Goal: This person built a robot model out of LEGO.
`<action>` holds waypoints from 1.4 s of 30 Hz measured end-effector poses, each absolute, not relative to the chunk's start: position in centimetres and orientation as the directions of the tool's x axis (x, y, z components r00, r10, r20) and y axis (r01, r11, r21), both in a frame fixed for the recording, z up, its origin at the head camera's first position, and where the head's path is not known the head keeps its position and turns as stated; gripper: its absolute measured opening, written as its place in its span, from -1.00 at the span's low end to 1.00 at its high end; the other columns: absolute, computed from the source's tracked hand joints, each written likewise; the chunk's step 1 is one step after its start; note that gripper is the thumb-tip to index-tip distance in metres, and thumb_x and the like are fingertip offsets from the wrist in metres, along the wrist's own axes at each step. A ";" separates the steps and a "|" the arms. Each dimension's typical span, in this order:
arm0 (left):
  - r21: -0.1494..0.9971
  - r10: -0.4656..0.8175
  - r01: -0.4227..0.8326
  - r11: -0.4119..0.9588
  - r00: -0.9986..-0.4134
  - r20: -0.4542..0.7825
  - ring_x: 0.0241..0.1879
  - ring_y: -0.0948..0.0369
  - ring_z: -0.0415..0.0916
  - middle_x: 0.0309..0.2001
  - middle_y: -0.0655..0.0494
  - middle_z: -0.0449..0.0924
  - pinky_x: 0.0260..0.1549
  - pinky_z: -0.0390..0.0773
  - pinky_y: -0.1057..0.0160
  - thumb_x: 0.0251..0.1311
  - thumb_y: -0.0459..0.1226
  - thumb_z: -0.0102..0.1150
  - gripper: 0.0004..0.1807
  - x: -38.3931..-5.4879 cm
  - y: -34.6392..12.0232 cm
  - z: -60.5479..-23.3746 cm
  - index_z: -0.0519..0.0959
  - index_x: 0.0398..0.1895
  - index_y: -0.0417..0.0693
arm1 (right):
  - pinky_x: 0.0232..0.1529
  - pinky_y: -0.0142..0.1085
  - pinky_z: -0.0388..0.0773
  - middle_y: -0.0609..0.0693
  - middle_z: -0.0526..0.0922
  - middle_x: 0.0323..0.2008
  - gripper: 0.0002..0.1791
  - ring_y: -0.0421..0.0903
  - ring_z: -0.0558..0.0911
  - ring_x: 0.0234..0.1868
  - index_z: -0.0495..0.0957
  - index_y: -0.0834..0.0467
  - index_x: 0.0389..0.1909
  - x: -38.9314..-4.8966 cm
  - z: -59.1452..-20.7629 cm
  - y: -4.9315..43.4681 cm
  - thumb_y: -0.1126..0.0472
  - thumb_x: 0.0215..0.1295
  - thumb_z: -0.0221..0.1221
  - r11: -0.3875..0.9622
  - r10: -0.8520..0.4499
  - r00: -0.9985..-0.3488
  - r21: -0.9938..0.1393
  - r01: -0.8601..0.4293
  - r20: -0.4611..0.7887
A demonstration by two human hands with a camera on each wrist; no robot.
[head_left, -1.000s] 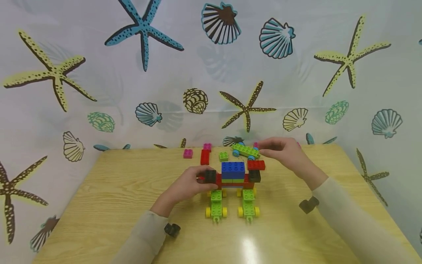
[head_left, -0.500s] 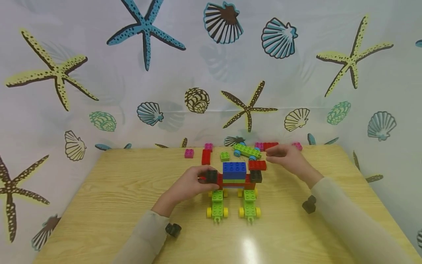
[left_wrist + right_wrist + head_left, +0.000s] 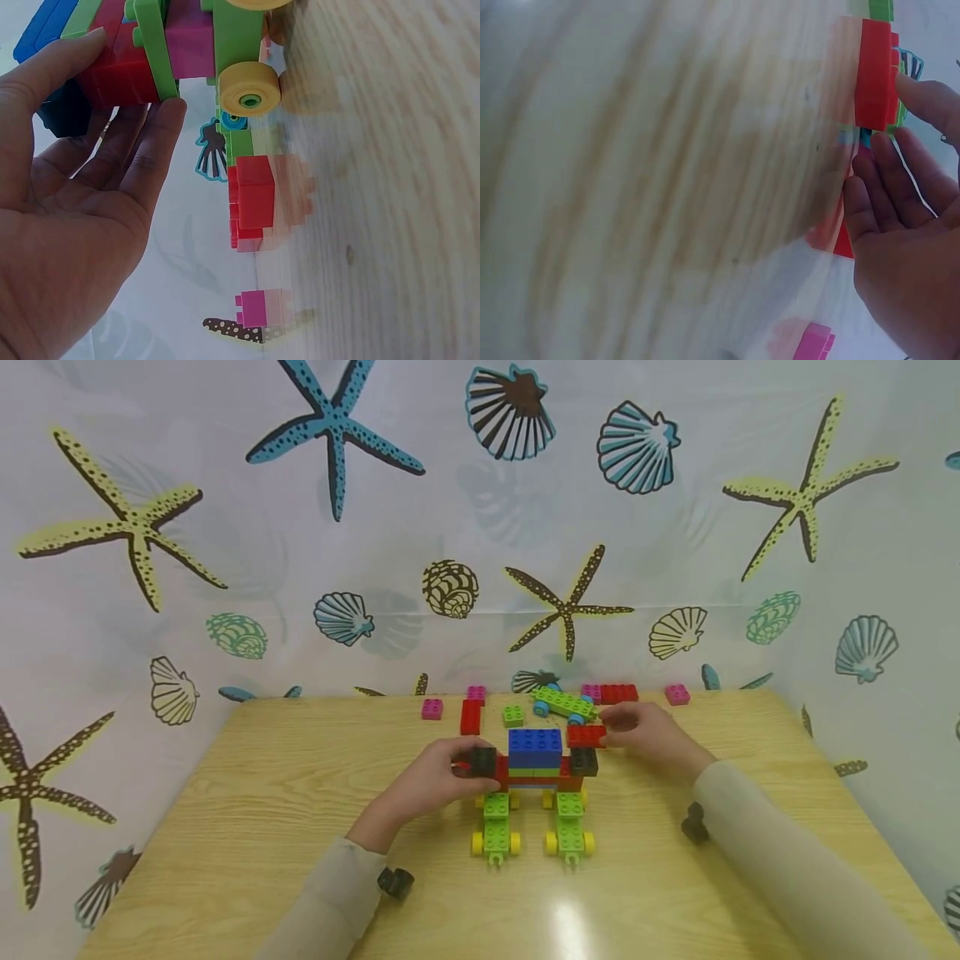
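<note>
A toy brick build stands mid-table: a blue brick (image 3: 535, 745) on top, red bricks (image 3: 572, 777) below, a black brick (image 3: 583, 762) at its right end, and two light green wheeled bases (image 3: 497, 835) with yellow wheels. My left hand (image 3: 438, 781) holds its left end, thumb in front and fingers behind; the left wrist view shows the thumb on the red part. Just behind the build a red brick (image 3: 585, 737) lies on the table. My right hand (image 3: 648, 732) is at that brick's right end, thumb right at its studs (image 3: 893, 82), fingers loosely bent beside it.
Along the table's back edge lie a green wheeled base (image 3: 564, 702) with blue wheels, a small green brick (image 3: 513, 716), a red brick (image 3: 471, 717), another red brick (image 3: 619, 693) and several pink bricks (image 3: 432, 708). A patterned cloth (image 3: 375, 527) hangs behind.
My right hand has moved from beside the green wheeled base, first rightward, then down and toward me to the red brick behind the build. My left hand keeps its hold.
</note>
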State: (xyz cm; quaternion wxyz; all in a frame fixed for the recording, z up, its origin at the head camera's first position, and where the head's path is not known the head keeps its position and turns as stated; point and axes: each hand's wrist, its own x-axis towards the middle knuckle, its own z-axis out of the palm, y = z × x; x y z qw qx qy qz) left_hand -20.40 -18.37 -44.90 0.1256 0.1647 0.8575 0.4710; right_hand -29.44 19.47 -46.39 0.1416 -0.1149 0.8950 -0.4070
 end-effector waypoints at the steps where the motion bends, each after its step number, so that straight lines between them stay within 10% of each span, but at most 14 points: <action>1: 0.850 0.401 0.163 0.502 -0.914 -0.061 0.26 -0.03 0.67 0.25 0.00 0.75 0.37 0.73 -0.16 0.39 -0.14 0.56 -0.52 -20.4 -18.4 -44.9 0.68 0.32 0.05 | 0.61 0.17 0.53 0.15 0.65 0.48 -0.43 0.19 0.59 0.48 0.61 0.07 0.50 -29.5 -46.5 19.4 0.07 0.55 0.40 0.644 -0.319 -0.934 -0.760 -0.087 -0.164; 27: 0.847 0.388 0.141 0.512 -0.918 -0.081 0.30 -0.05 0.65 0.27 0.02 0.74 0.40 0.70 -0.20 0.39 -0.14 0.56 -0.52 -20.3 -18.4 -44.9 0.68 0.33 0.09 | 0.66 0.28 0.39 0.15 0.68 0.41 -0.55 0.23 0.51 0.48 0.73 0.07 0.34 -30.0 -47.2 19.3 0.09 0.50 0.43 0.710 -0.317 -0.938 -0.692 -0.134 -0.143; 42: 0.843 0.388 0.145 0.518 -0.918 -0.081 0.32 -0.06 0.65 0.28 0.02 0.74 0.41 0.68 -0.21 0.39 -0.14 0.56 -0.51 -20.4 -18.4 -45.0 0.68 0.33 0.09 | 0.37 0.04 0.71 0.14 0.77 0.25 -0.57 0.12 0.69 0.22 0.72 0.11 0.32 -29.5 -46.7 19.7 0.08 0.53 0.42 0.689 -0.307 -0.943 -0.714 -0.128 -0.128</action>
